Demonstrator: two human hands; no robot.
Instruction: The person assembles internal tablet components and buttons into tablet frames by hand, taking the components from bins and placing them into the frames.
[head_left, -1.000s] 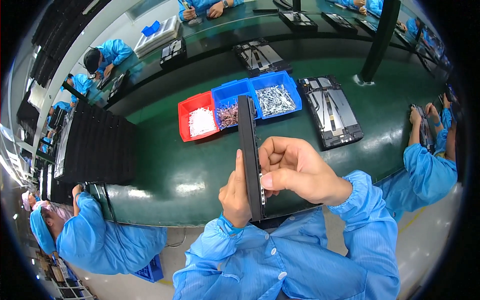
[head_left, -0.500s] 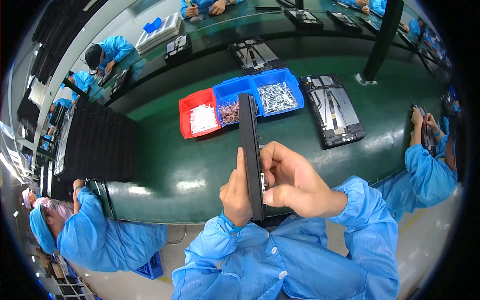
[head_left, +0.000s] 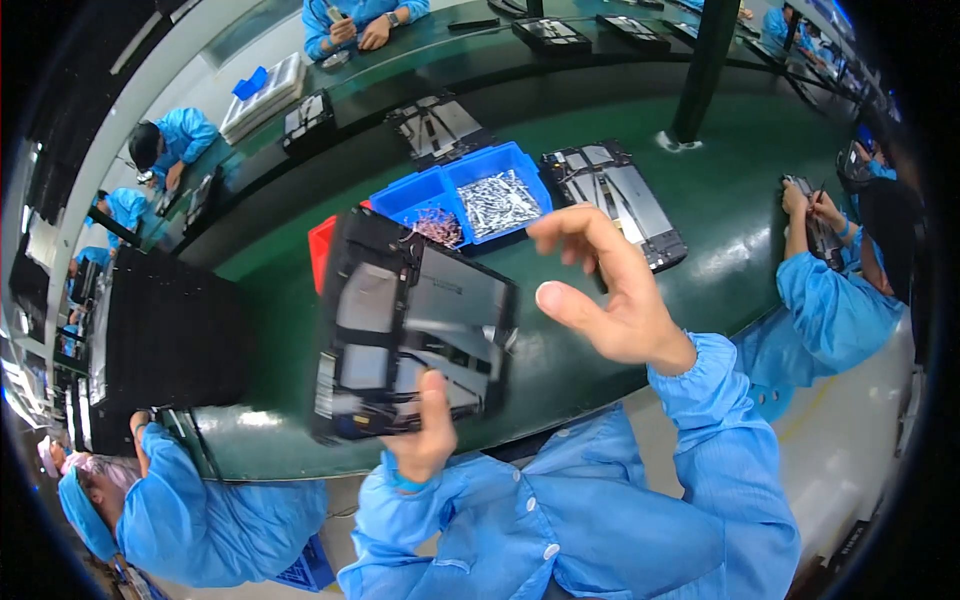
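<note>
My left hand (head_left: 427, 440) grips an opened tablet (head_left: 455, 290) by its lower edge, thumb on top. The tablet's inner side faces up, with grey panels, dark strips and a black frame; it is tilted and slightly blurred. To its right, my right hand (head_left: 620, 310) hangs above the table with nothing in it, thumb and fingers apart. Beyond the hands are a blue bin (head_left: 541, 190) of small silvery-white parts and a blue bin (head_left: 400, 193) of small pinkish-brown parts. A red bin (head_left: 320, 248) is mostly hidden behind the held tablet.
Another opened tablet (head_left: 655, 215) lies right of the bins, and one more (head_left: 437, 125) behind them. A tall black stack (head_left: 175, 330) stands at the left of the green table (head_left: 570, 365). A dark post (head_left: 703, 80) rises at the back. Co-workers in blue sit around.
The tablet has turned from edge-on to showing its inner side and moved left, covering most of the red bin. My right hand has come off it and opened. The view has shifted.
</note>
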